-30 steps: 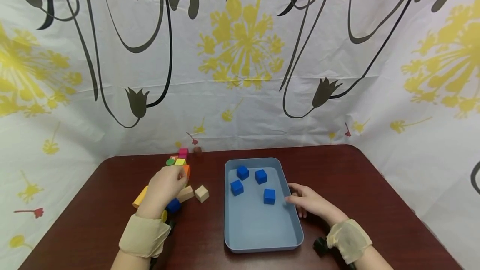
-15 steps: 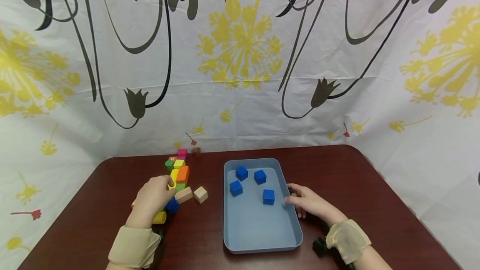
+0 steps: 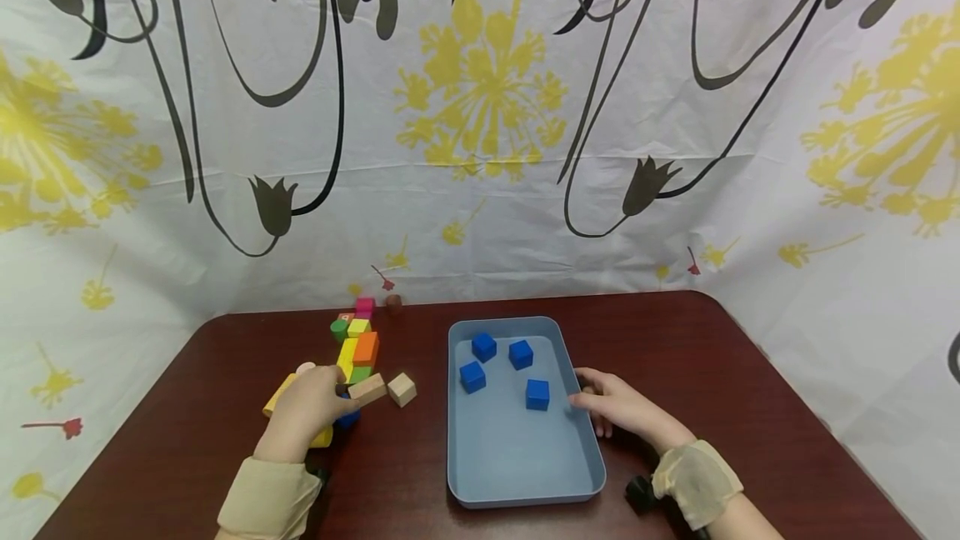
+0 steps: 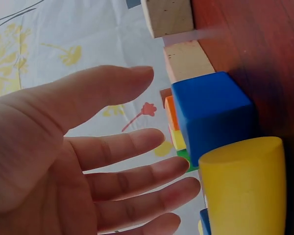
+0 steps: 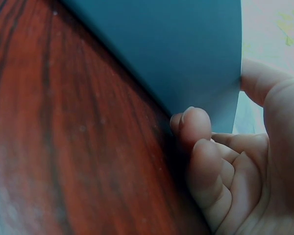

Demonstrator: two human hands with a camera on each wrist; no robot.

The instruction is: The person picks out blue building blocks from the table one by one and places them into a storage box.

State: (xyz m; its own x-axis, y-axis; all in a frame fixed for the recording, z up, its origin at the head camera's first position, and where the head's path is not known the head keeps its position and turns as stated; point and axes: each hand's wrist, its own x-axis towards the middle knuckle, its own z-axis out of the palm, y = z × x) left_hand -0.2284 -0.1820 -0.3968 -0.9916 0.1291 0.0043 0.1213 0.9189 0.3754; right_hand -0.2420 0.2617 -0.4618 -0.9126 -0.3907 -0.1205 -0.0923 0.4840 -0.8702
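My left hand [image 3: 311, 407] hovers over the pile of blocks at the left, right above a blue cube [image 3: 348, 420]. In the left wrist view its fingers and thumb are spread and hold nothing, with the blue cube [image 4: 210, 110] just beyond the fingertips. A yellow cylinder [image 4: 245, 186] stands beside that cube. A blue-grey tray [image 3: 525, 461] lies mid-table with several blue cubes [image 3: 537, 394] inside. My right hand [image 3: 626, 408] grips the tray's right side, thumb at the rim. In the right wrist view, curled fingers [image 5: 206, 166] rest by the tray's outer wall [image 5: 186, 58].
Around the left hand lie a plain wooden block [image 3: 368, 390], a plain wooden cube [image 3: 402, 389], an orange block [image 3: 366, 348], a yellow block [image 3: 348, 354] and a green cylinder [image 3: 339, 329]. Pink cubes [image 3: 364, 307] sit near the back edge, before a patterned cloth [image 3: 480, 232].
My left hand has drawn back from the orange and yellow blocks to above the blue cube, uncovering them. The right hand and tray have stayed in place.
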